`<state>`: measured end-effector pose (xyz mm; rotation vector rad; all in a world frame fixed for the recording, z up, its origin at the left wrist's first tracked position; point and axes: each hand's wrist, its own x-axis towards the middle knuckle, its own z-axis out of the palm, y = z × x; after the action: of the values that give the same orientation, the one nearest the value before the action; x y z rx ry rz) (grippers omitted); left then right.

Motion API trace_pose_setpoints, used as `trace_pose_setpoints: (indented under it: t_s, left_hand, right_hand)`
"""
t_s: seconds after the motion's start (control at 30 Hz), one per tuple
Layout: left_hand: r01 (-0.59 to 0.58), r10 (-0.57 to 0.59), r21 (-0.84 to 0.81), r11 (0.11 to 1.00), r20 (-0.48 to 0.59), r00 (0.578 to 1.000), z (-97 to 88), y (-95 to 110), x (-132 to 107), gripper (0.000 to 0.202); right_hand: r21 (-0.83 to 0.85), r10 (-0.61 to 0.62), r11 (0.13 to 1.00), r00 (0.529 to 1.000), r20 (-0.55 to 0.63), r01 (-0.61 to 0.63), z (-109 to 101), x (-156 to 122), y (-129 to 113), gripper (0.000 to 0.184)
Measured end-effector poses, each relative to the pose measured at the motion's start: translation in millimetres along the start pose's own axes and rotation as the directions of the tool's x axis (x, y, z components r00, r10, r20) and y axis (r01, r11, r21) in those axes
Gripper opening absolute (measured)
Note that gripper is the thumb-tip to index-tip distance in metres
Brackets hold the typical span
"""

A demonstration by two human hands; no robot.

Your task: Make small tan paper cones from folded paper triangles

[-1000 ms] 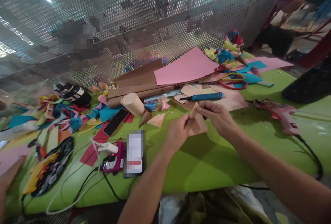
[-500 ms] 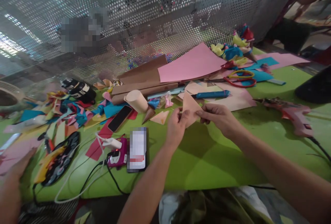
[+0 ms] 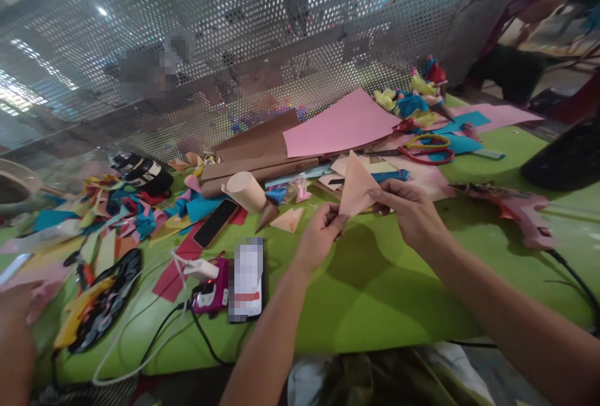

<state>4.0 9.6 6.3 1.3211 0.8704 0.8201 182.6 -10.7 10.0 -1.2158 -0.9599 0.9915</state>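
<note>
Above the green table (image 3: 375, 312) I hold up a peach paper triangle (image 3: 357, 187), its point upward. My left hand (image 3: 323, 231) pinches its lower left corner between thumb and fingers. At the right edge, my right hand (image 3: 405, 206) grips the same paper, thumb on the near face. Behind it lies a blue utility knife (image 3: 394, 175), partly covered by the paper. A smaller peach paper piece (image 3: 288, 220) and a brown paper cone (image 3: 267, 215) rest on the table left of my hands, beside a cream paper roll (image 3: 246, 190).
Red-and-yellow scissors (image 3: 426, 148) and a pink sheet (image 3: 344, 122) lie toward the back. A pink glue gun (image 3: 525, 212) is at right. Phones (image 3: 248, 278), a purple power adapter (image 3: 210, 287) with cables and a yellow glue gun (image 3: 79, 312) are left. Another person's hand (image 3: 16, 331) shows at far left.
The paper triangle is raised and turned to show more of its face. My left hand has slid to its lower corner; my right hand has shifted slightly right. The view has moved a little.
</note>
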Motion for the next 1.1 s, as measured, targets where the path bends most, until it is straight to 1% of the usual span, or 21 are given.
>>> trace_pose_setpoints:
  t_s: [0.1, 0.2, 0.23, 0.3, 0.37, 0.43, 0.5, 0.53, 0.57, 0.67, 0.73, 0.8, 0.87, 0.97, 1.03, 1.1]
  left_hand:
    - [-0.011, 0.011, -0.002, 1.000, -0.044, 0.999, -6.6, 0.4, 1.5, 0.028]
    - [-0.051, 0.048, -0.010, 0.999, -0.167, 0.985, -13.6, 0.9, 3.4, 0.026]
    - [-0.068, 0.066, -0.003, 0.998, -0.203, 0.977, -14.9, 1.4, 3.3, 0.028]
    - [-0.087, 0.089, 0.018, 0.996, -0.233, 0.968, -15.0, 3.6, 1.5, 0.036]
    - [-0.072, 0.079, 0.041, 0.997, -0.199, 0.977, -12.2, 6.6, -1.7, 0.047]
    - [-0.037, 0.044, 0.069, 0.997, -0.107, 0.993, -8.1, 9.0, -4.6, 0.054]
    - [-0.003, 0.005, 0.118, 0.993, -0.016, 1.000, -4.8, 9.7, -5.9, 0.055]
    - [0.011, -0.013, 0.147, 0.989, 0.010, 1.000, -3.8, 9.4, -5.9, 0.053]
    - [0.019, -0.022, 0.175, 0.984, 0.013, 1.000, -3.4, 8.8, -5.5, 0.051]
    - [0.019, -0.015, 0.240, 0.971, -0.018, 1.000, -4.4, 6.2, -3.6, 0.045]
    - [0.001, 0.003, 0.243, 0.970, -0.015, 1.000, -5.8, 4.9, -2.6, 0.043]
    - [-0.029, 0.035, 0.205, 0.978, -0.025, 0.999, -6.9, 4.1, -2.0, 0.040]
    - [-0.054, 0.061, 0.132, 0.990, -0.055, 0.997, -7.6, 3.0, -1.5, 0.037]
    - [-0.054, 0.060, 0.058, 0.997, -0.108, 0.992, -8.9, 0.1, -0.1, 0.035]
    - [-0.040, 0.047, 0.051, 0.998, -0.150, 0.988, -10.0, -1.9, 1.2, 0.035]
    - [-0.034, 0.043, 0.051, 0.998, -0.201, 0.979, -11.3, -3.1, 2.7, 0.034]
  right_hand:
    - [-0.003, -0.031, 1.000, 0.999, -0.041, 0.031, -4.2, 3.4, -3.1, 0.034]
    - [0.006, -0.055, 0.998, 0.995, -0.082, 0.056, -7.5, 5.5, -5.2, 0.034]
    - [0.003, -0.056, 0.998, 0.995, -0.077, 0.057, -7.6, 5.3, -5.4, 0.034]
    - [-0.016, -0.047, 0.999, 0.998, -0.035, 0.047, -6.1, 3.4, -4.9, 0.035]
    - [-0.043, -0.033, 0.998, 0.999, 0.028, 0.035, -2.8, 0.5, -3.5, 0.037]
    - [-0.070, -0.029, 0.997, 0.996, 0.086, 0.035, 0.8, -2.4, -1.7, 0.039]
    - [-0.082, -0.032, 0.996, 0.992, 0.118, 0.042, 3.5, -4.4, -0.5, 0.041]
    - [-0.082, -0.034, 0.996, 0.991, 0.126, 0.045, 4.4, -5.0, -0.3, 0.041]
    - [-0.077, -0.039, 0.996, 0.991, 0.127, 0.049, 5.0, -5.3, -0.3, 0.041]
    - [-0.035, -0.056, 0.998, 0.994, 0.096, 0.059, 5.3, -4.8, -0.9, 0.039]
    - [-0.005, -0.054, 0.998, 0.995, 0.087, 0.055, 4.7, -3.7, -1.1, 0.038]
    - [-0.001, -0.036, 0.999, 0.992, 0.119, 0.036, 4.2, -2.8, -0.6, 0.038]
    - [-0.027, -0.003, 1.000, 0.984, 0.177, 0.007, 4.5, -2.6, 0.2, 0.039]
    - [-0.059, 0.054, 0.997, 0.968, 0.244, -0.041, 5.9, -3.5, 0.3, 0.039]
    - [-0.036, 0.075, 0.997, 0.968, 0.241, -0.068, 6.4, -4.3, -1.1, 0.039]
    - [0.009, 0.084, 0.996, 0.974, 0.209, -0.088, 6.2, -4.8, -3.1, 0.039]
